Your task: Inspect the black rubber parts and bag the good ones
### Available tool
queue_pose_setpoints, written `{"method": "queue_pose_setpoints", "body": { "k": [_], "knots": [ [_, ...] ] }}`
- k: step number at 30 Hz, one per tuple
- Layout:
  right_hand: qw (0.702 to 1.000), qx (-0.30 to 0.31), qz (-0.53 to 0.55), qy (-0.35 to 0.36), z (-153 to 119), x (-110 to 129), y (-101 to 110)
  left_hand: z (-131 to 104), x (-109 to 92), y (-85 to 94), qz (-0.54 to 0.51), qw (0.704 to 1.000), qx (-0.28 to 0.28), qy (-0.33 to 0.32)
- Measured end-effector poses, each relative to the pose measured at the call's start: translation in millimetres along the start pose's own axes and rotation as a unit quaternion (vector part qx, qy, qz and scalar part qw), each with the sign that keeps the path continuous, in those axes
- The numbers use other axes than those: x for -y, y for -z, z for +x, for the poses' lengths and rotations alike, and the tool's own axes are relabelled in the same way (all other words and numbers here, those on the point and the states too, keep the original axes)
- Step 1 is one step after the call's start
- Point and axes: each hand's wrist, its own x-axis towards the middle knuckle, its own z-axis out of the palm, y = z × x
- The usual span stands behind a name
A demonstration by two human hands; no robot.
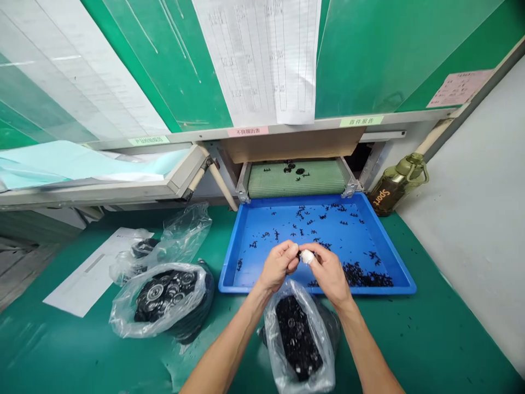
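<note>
Both my hands meet above the front part of a blue tray (pixel 315 289). My left hand (pixel 281 264) is closed in a pinch on a small black part (pixel 299 254). My right hand (pixel 328 271), with a white wrap on one finger, pinches the same part from the other side; the fingers hide most of it. Small black pieces (pixel 365 275) lie scattered in the tray, heaped at its front right. Below my hands an open plastic bag (pixel 324 361) holds many black parts.
Another open bag (pixel 123 312) of black rings stands left, near a paper sheet (pixel 82 279) and a crumpled clear bag (pixel 186 232). Behind the tray, a green conveyor (pixel 270 183) carries a few black parts. A bottle (pixel 394 189) stands at the tray's back right.
</note>
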Motion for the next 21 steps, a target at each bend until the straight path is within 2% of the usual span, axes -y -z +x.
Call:
{"method": "queue_pose_setpoints", "body": {
  "k": [4, 9, 11, 13, 17, 19, 21],
  "knots": [
    [0.999, -0.008, -0.024, -0.026, -17, 1, 14, -32, 1, 0.1, -0.081, 0.995, -0.049, 0.022],
    [0.998, -0.047, -0.018, -0.046, -53, 0, 41, -87, 7, 3.4, -0.106, 0.989, -0.093, 0.048],
    [0.996, -0.074, -0.04, -0.035, -73, -9, 46, -104, 12, 2.6, -0.111, 0.987, -0.105, 0.047],
    [0.992, -0.094, -0.085, -0.03, -95, -31, 45, -115, 17, 0.3, -0.113, 0.986, -0.113, 0.038],
    [0.977, -0.115, -0.169, -0.061, -134, -101, 33, -123, 23, -6.8, -0.119, 0.986, -0.114, 0.023],
    [0.97, -0.124, -0.197, -0.068, -147, -131, 27, -123, 24, -10.7, -0.128, 0.986, -0.104, 0.021],
    [0.967, -0.133, -0.208, -0.067, -152, -147, 24, -123, 25, -14.5, -0.148, 0.985, -0.087, 0.025]
  ]
}}
